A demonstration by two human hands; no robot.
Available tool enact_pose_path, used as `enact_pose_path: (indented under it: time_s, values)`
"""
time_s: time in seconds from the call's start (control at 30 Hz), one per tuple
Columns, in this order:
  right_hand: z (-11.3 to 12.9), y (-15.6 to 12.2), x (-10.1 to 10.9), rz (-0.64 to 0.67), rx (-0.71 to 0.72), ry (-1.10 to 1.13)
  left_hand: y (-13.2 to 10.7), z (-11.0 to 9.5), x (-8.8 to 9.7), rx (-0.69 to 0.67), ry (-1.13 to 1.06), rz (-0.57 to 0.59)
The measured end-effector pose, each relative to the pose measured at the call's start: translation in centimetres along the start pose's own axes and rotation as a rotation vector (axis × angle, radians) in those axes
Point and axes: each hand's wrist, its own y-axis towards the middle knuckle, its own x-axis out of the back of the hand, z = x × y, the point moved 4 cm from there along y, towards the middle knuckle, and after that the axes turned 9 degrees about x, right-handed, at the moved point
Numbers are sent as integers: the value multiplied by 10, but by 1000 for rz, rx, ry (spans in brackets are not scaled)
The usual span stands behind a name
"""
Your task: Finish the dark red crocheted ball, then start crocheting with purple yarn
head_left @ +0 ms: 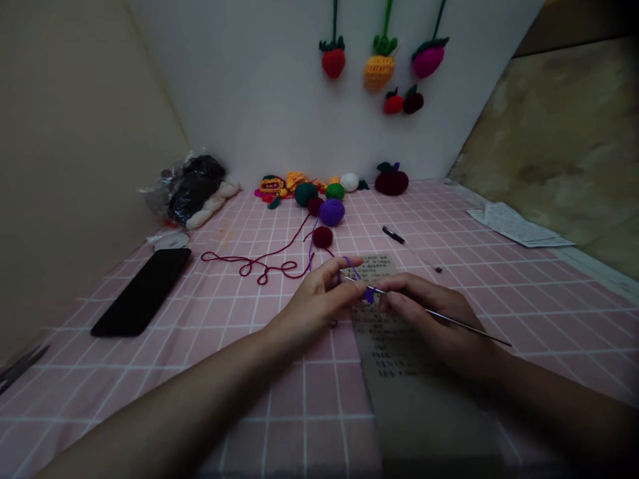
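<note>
A slim metal crochet hook (466, 324) rests in my right hand (434, 316), its fingers closed around the shaft near the tip. My left hand (324, 289) pinches beside a small purple crochet piece (369, 295), with purple yarn (353, 268) running over its raised index finger. The hook's tip meets the piece between both hands. From there the yarn leads back toward a purple yarn ball (332, 212). Beneath the hands lies a sheet of handwritten paper (394, 362), partly covered by them.
A black phone (142, 293) lies at left, scissors (22, 367) at the left edge. Loose dark red yarn (262, 269) curls behind my left hand. Yarn balls (306, 194) and a crocheted dark red fruit (392, 181) sit at the back. A pen (393, 235) and papers (519, 224) lie right.
</note>
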Motion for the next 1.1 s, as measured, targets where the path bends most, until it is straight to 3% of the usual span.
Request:
enact_pose_path:
  time_s: [0.53,1.1]
  values:
    - [9,1,5,-37,78,-134,1,-4,3,-48,75,-43]
    - [10,3,9,-49,63,-198,2,-10,12,-107,125,-174]
